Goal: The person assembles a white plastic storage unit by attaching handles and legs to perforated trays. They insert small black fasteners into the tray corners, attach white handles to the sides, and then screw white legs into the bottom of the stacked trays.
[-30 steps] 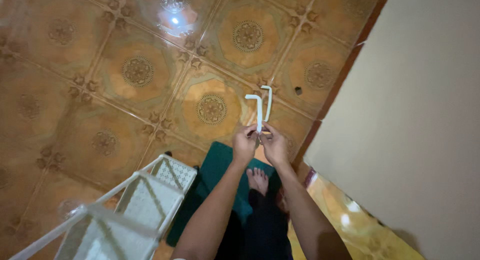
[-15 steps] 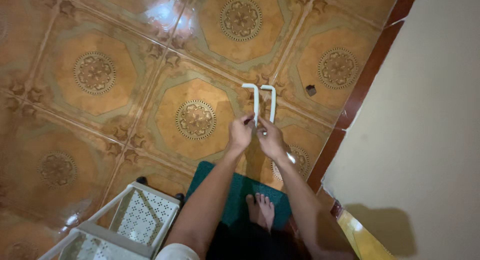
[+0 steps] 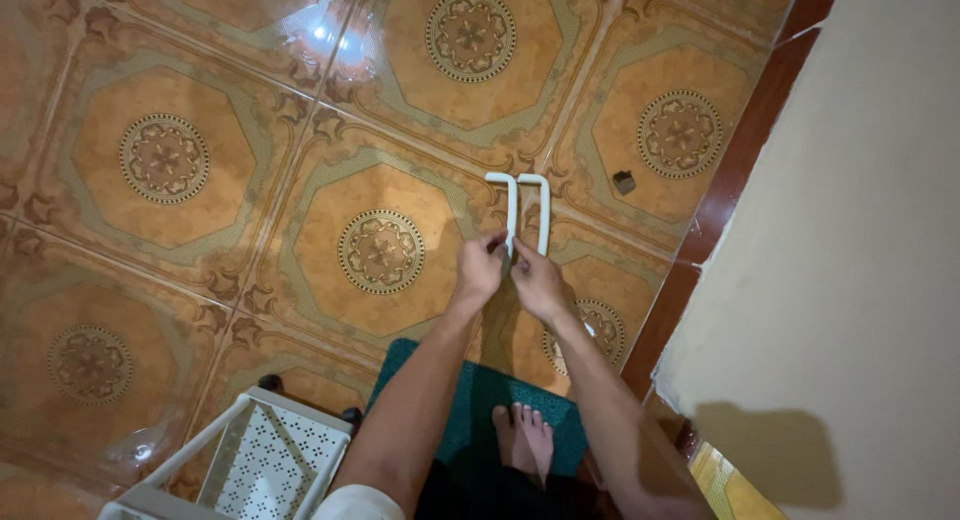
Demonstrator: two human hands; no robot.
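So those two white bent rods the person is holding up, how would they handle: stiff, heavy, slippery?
The white rods probably stay stiff: they stand straight above the left hand and right hand, gripped only at the bottom. They look thin, so likely light. The smooth surface may be a little slippery, and if set on the tiled floor the bent tops should stop them rolling.

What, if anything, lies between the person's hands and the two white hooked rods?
Nothing visible does. The left hand and right hand already grip the lower ends of the two white rods, held upright side by side above the tiled floor.

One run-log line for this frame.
left hand: holds white tube | right hand: holds second white tube | tubes side by side | standing on green mat
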